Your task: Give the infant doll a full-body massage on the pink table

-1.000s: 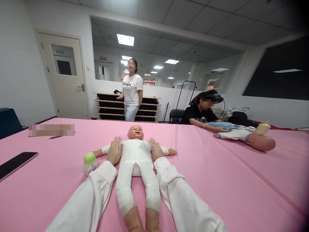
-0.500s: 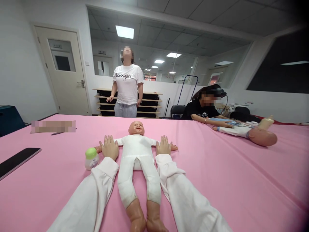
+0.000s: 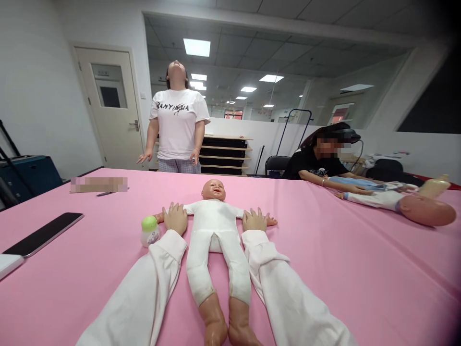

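Baby doll (image 3: 215, 223) lies face up on the pink-covered table (image 3: 324, 269), directly at my twelve o'clock, its head at the far end and feet nearest me. My left hand (image 3: 176, 218) and right hand (image 3: 255, 221), well apart at about nine and three o'clock from its torso, rest palm down over its arms, fingers spread and gripping nothing. The cloth body looks soft and fairly light, the head and feet firmer and smooth, perhaps slippery; the surest hold would likely be one palm beneath the torso, the other behind the head and neck.

Counted from the doll's torso: one green-lidded jar (image 3: 150, 233) just beside its arm at nine o'clock; one dark phone (image 3: 46, 234) farther out at nine; one second doll (image 3: 427, 210) and one bottle (image 3: 434, 187) near three. Two other people are present: one standing (image 3: 178, 125) at eleven, one seated (image 3: 322, 161) at two.
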A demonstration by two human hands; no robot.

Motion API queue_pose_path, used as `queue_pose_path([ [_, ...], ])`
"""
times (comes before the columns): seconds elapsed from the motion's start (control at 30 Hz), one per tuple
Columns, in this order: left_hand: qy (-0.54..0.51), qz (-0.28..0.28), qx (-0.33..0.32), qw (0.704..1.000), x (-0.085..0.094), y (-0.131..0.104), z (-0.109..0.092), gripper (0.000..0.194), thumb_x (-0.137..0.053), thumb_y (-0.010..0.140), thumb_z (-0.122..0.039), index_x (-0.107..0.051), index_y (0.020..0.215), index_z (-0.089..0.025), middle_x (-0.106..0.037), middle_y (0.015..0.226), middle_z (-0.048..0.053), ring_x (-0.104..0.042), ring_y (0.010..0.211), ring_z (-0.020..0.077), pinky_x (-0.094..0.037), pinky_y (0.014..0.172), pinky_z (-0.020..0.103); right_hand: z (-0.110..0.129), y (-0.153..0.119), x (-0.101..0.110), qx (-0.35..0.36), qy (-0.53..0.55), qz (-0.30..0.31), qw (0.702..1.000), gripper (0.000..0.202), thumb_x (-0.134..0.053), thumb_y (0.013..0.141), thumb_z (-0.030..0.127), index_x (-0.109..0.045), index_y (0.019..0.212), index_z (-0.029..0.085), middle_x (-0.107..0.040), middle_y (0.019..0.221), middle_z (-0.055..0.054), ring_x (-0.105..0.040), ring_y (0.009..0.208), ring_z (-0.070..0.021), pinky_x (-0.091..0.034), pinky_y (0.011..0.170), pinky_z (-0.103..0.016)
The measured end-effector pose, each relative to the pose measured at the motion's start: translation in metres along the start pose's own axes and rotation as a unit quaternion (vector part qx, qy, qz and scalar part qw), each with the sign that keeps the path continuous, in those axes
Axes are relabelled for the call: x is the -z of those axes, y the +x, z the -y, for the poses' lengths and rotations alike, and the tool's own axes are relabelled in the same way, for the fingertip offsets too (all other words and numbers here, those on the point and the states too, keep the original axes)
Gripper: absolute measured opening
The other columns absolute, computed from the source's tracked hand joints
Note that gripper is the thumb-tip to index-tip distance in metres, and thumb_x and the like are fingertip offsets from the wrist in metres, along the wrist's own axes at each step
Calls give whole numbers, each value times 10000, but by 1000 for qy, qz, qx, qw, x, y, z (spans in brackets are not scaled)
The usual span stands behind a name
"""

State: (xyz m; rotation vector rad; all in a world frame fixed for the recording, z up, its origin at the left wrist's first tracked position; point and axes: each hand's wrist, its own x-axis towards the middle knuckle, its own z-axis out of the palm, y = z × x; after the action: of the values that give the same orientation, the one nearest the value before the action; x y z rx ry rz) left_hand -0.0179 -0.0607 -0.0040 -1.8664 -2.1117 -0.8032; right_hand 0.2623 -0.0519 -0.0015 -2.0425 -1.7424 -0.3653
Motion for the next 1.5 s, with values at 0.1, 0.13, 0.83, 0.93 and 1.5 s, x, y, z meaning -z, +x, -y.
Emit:
queue_pose_path([
  [0.1,-23,-53,41,997,1,2,-2,468,-271,893,-289,-469,1265,-85,-416,1364,168,-237,1335,289,-101,1068,581,4,1,6,-1,28,-44,999,390,-314,868,221,-629,1083,141,-403,1376,-122,-253,1330,-274,-81,1073,-560],
  [0.13,-51,-61,14,997,0,3,-4,485,-270,896,-294,-424,1302,-77,-378,1392,163,-229,1342,270,-121,1083,549,8,1,7,21,63,-42,997,416,-297,867,211,-581,1161,131,-351,1411,-116,-242,1339,-251,-116,1086,-528],
  [0.83,12,-19,9,1000,-3,-2,-9,449,-305,884,-315,-530,1231,-141,-443,1356,119,-234,1334,298,-75,1064,590,19,-12,8,-83,35,-26,996,449,-293,878,292,-538,1211,118,-459,1331,-127,-258,1319,-302,-40,1071,-570],
  [0.93,-3,-61,4,998,1,-1,-13,478,-275,892,-294,-448,1297,-109,-374,1400,136,-199,1353,264,-77,1076,568,24,-12,13,-20,67,-36,997,497,-261,877,255,-415,1315,78,-306,1430,-141,-226,1345,-250,-102,1100,-485],
  [1.5,-10,40,-71,997,-8,0,-5,440,-292,892,-311,-489,1265,-186,-503,1310,81,-321,1300,246,-124,1086,519,26,-8,7,97,48,93,990,378,-504,870,348,-480,1200,166,-470,1252,-95,-487,1109,-224,-414,933,-461],
])
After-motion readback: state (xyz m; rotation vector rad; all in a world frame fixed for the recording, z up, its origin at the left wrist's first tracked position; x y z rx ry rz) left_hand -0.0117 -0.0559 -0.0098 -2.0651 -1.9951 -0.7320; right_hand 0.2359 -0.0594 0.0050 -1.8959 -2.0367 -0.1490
